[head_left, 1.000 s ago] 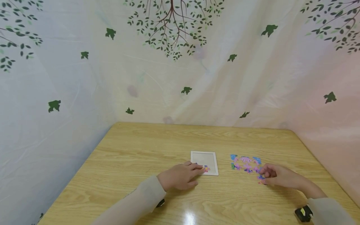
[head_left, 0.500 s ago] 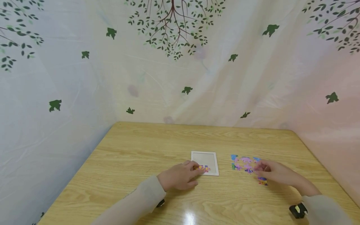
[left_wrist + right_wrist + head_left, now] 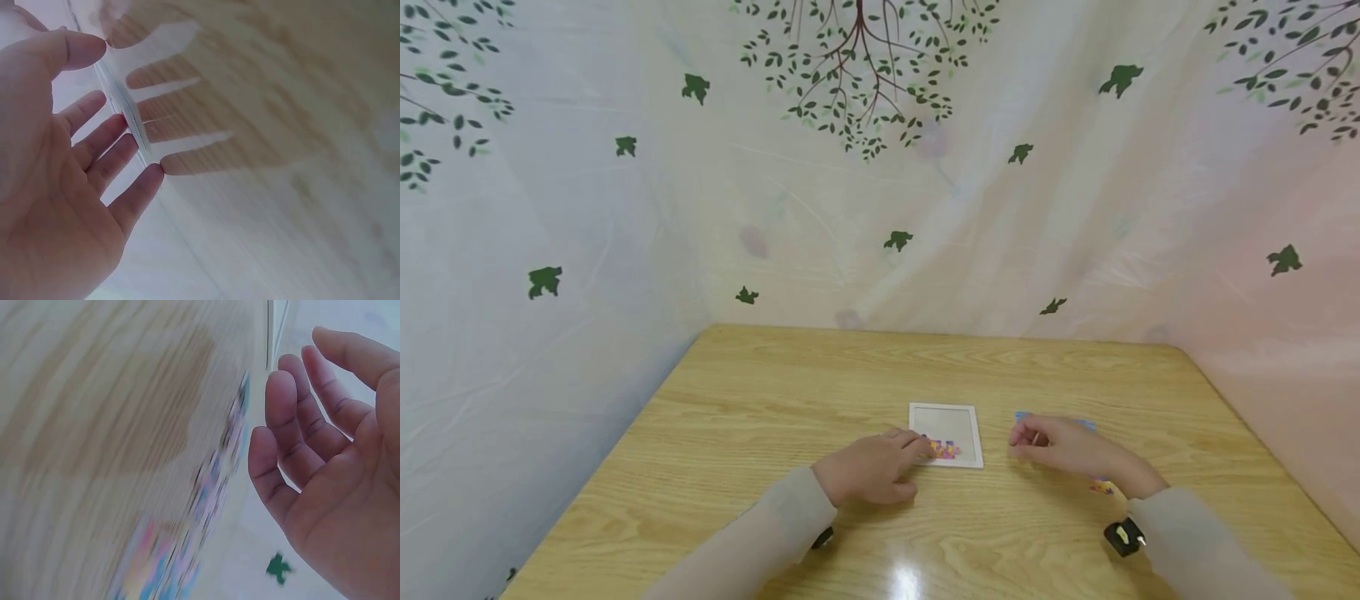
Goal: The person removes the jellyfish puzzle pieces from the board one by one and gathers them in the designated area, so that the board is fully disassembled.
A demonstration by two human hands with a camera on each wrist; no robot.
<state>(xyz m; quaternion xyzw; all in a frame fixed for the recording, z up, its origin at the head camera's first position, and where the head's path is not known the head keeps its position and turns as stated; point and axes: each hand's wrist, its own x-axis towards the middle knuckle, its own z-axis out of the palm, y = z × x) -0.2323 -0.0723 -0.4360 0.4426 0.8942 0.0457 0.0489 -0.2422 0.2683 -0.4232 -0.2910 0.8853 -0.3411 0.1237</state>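
In the head view a white puzzle tray point(image 3: 978, 442) lies on the wooden table. Several joined pink, yellow and purple puzzle pieces point(image 3: 947, 451) lie along its near edge. My left hand point(image 3: 868, 472) rests at the tray's near left corner, its fingers extended; the left wrist view shows the fingertips at the tray's edge. Over the loose puzzle pieces point(image 3: 1102, 486) right of the tray hovers my right hand point(image 3: 1071, 446), hiding most of them. In the right wrist view its fingers point(image 3: 282, 403) are loosely bent and nothing shows between them; the pieces point(image 3: 212, 494) lie beyond, blurred.
The wooden table point(image 3: 760, 400) reaches back to a pale curtain point(image 3: 820, 208) printed with branches and leaves. Similar cloth hangs on both sides. A small black device point(image 3: 1123, 537) sits at the right wrist.
My right hand has moved left across the loose pieces toward the tray, uncovering an orange-purple one at the right. My left fingers have drawn back slightly, showing more pieces in the tray.
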